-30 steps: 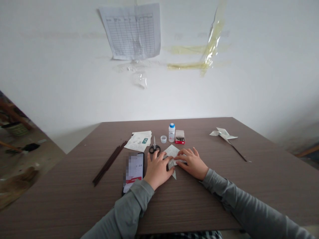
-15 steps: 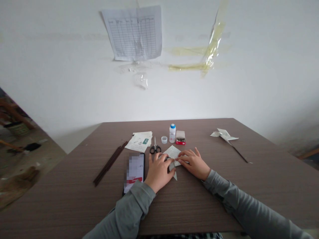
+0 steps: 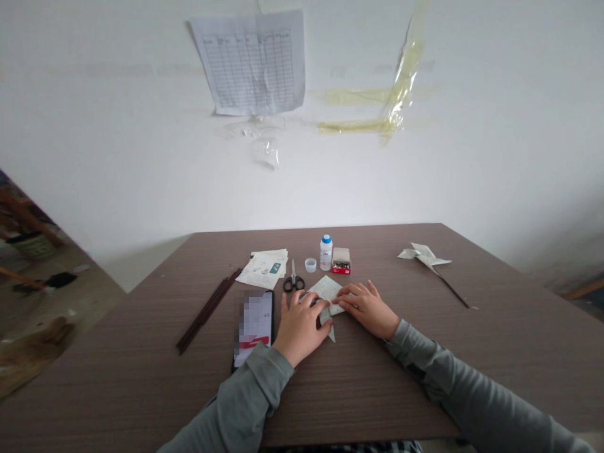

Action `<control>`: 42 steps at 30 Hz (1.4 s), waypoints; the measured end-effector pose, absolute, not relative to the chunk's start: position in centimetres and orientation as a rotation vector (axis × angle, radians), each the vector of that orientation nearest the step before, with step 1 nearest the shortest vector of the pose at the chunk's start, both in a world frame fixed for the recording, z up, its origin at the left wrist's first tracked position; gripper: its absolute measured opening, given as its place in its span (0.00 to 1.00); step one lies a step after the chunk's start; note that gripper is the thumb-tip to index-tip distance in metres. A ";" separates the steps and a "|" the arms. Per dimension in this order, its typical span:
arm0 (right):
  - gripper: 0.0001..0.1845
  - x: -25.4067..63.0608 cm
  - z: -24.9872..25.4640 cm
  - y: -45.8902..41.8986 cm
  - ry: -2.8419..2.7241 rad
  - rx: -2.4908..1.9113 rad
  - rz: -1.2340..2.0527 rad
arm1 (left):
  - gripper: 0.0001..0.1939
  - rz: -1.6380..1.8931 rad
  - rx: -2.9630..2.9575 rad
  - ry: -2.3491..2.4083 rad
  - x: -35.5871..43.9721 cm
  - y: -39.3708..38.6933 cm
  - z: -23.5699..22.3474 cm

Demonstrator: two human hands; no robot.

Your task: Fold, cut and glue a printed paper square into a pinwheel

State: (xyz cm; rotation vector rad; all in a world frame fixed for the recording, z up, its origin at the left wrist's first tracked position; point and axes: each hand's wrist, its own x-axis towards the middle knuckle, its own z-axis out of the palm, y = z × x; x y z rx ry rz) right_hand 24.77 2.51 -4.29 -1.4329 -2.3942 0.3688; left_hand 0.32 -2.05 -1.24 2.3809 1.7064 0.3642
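A folded sheet of printed paper (image 3: 326, 287) lies on the table between my hands, one pointed corner sticking out toward me. My left hand (image 3: 302, 327) rests over its left side with bent fingers, thumb and fingertips holding it. From the right, my right hand (image 3: 368, 308) presses its fingertips onto the paper's right part. My fingers hide much of the middle of the sheet. Black-handled scissors (image 3: 294, 283) lie just beyond my left fingertips. A phone (image 3: 255, 327) with a lit screen is left of that hand.
Behind the paper stand a blue-capped white bottle (image 3: 326, 253), a small clear cup (image 3: 310, 265) and an open red box (image 3: 341, 262) of small metal pieces. Paper sheets (image 3: 263, 267) and dark thin sticks (image 3: 207, 313) lie left. A paper pinwheel on a stick (image 3: 426, 255) lies right.
Both hands keep their places on the paper, with hardly any visible movement. The digits on the phone screen have gone from 45 to 46.
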 end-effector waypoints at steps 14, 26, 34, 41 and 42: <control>0.24 24.4 -4.0 1.9 -2.482 -1.435 0.194 | 0.23 0.297 2.399 1.689 0.1 -2.0 -1.0; 0.21 23.9 -4.2 1.8 -2.428 -1.455 0.178 | 0.24 0.275 2.408 1.710 0.1 -2.1 -0.7; 0.23 24.8 -5.2 2.8 -2.317 -1.512 0.443 | 0.24 0.366 2.383 1.731 0.0 -1.8 -1.5; 0.22 24.8 -4.9 2.4 -2.347 -1.476 0.401 | 0.26 0.281 2.384 1.746 0.2 -1.9 -1.1; 0.21 24.7 -4.8 2.3 -2.355 -1.468 0.384 | 0.25 0.275 2.389 1.745 0.2 -1.9 -1.1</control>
